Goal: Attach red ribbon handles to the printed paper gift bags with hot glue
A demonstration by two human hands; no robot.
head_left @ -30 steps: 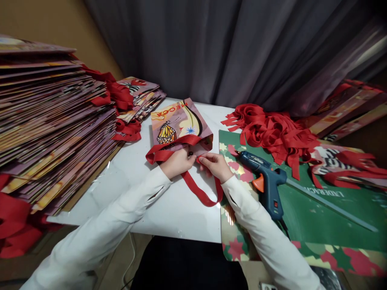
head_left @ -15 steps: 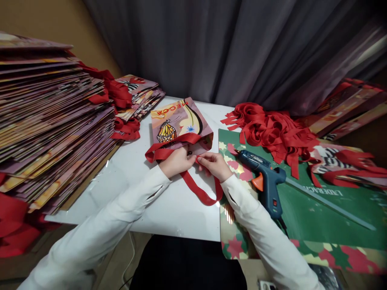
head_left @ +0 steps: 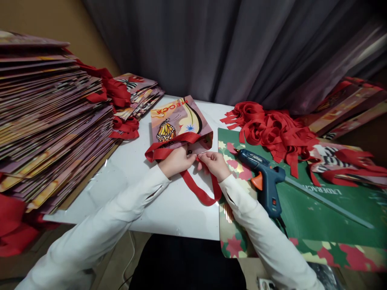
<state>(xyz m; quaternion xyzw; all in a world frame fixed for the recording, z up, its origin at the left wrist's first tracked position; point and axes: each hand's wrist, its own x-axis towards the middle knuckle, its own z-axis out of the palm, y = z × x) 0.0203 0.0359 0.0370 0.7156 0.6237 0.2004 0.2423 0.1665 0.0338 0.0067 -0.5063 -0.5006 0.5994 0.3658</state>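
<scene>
A printed paper bag (head_left: 181,117) with a butterfly picture lies on the white table, its opening towards me. One red ribbon handle (head_left: 161,154) loops across its near edge. My left hand (head_left: 178,161) is at the bag's mouth, thumb and fingers pinched on the near panel. Right beside it, my right hand (head_left: 213,164) pinches an end of a second red ribbon (head_left: 196,190), whose loop hangs down over the table. The fingertips of both hands almost meet, and the exact spot of contact is partly hidden.
A blue glue gun (head_left: 266,177) with a glue stick lies on a green board (head_left: 320,213) at right. Behind it is a heap of red ribbons (head_left: 269,127). A tall stack of printed bags (head_left: 54,125) stands at left. A grey curtain (head_left: 196,48) hangs behind the table.
Almost nothing differs. My right hand has shifted very slightly to the left, still pinching the ribbon, and the whole view has moved a little.
</scene>
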